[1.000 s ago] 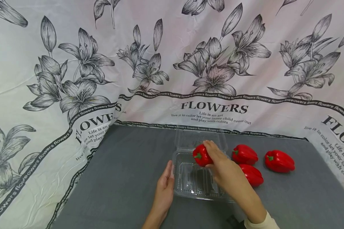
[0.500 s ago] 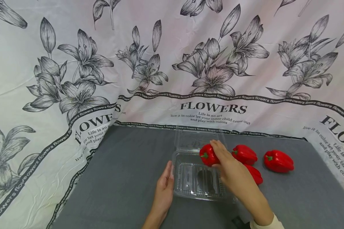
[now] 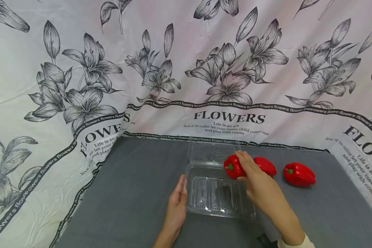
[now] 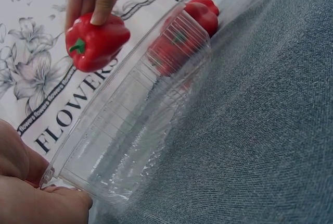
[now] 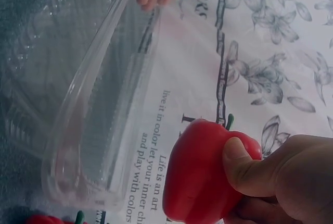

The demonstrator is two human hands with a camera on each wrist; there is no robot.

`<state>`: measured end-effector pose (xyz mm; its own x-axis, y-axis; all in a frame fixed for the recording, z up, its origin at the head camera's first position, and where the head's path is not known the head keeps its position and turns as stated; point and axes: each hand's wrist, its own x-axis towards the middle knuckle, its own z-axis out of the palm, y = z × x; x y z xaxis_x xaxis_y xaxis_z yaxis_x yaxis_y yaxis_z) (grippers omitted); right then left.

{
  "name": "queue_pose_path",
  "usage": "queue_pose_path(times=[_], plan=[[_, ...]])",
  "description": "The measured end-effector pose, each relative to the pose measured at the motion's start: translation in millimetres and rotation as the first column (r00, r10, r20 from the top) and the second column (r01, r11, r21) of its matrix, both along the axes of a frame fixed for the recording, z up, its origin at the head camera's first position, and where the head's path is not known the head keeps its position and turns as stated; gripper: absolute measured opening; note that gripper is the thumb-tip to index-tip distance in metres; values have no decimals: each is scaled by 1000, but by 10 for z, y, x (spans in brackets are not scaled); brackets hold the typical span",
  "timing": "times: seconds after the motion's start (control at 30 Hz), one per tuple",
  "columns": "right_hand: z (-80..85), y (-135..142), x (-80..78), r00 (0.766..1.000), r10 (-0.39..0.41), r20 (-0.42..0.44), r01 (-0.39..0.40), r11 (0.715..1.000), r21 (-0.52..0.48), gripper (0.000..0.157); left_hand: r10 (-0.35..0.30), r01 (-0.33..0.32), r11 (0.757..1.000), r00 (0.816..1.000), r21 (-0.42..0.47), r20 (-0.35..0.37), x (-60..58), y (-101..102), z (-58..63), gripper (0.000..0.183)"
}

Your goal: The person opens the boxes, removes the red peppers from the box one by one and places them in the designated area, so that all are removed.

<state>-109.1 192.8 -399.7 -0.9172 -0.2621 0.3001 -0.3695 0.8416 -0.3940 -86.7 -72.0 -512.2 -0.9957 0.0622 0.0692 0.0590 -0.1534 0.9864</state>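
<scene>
My right hand (image 3: 261,186) grips a red bell pepper (image 3: 234,167) with a green stem, raised above the right part of a clear plastic clamshell container (image 3: 204,194). The right wrist view shows the thumb pressed on the side of the held bell pepper (image 5: 200,172). At the container's left side, my left hand (image 3: 176,203) holds its rim, thumb and fingers on either side in the left wrist view. Nothing lies inside the container, and its lid (image 3: 212,151) is folded back behind it.
Right of the container lie a red bell pepper (image 3: 266,166), partly behind my right hand, and another bell pepper (image 3: 299,174) farther right. A grey cloth (image 3: 136,193) covers the table. Behind it hangs a white flower-printed curtain (image 3: 161,120).
My right hand has carried the bell pepper rightward over the container. One bell pepper on the table is now hidden behind that hand and arm. My left hand stays on the rim.
</scene>
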Motion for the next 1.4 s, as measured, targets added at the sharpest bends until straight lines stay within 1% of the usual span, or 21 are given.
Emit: queue_pose_path(times=[0.13, 0.37, 0.6, 0.87, 1.17, 1.4], plan=[[-1, 43, 3, 1000, -1, -13, 2, 1000, 7, 90, -7, 7, 1000, 1000, -6, 4, 4, -8, -3, 56], [6, 118, 2, 1000, -7, -30, 7, 1000, 11, 89, -7, 7, 1000, 1000, 0, -13, 2, -13, 1, 56], [21, 180, 23, 1000, -25, -10, 25, 1000, 11, 91, -5, 5, 1000, 1000, 2, 2, -5, -10, -6, 56], [4, 255, 42, 998, -37, -54, 38, 999, 8, 90, 1, -1, 1000, 1000, 5, 11, -10, -6, -5, 56], [25, 343, 76, 996, -78, -44, 78, 997, 14, 92, 2, -2, 1000, 1000, 5, 10, -9, -3, 5, 56], [7, 458, 87, 996, -91, -21, 91, 996, 5, 95, 0, 0, 1000, 1000, 2, 16, -5, -5, 20, 56]])
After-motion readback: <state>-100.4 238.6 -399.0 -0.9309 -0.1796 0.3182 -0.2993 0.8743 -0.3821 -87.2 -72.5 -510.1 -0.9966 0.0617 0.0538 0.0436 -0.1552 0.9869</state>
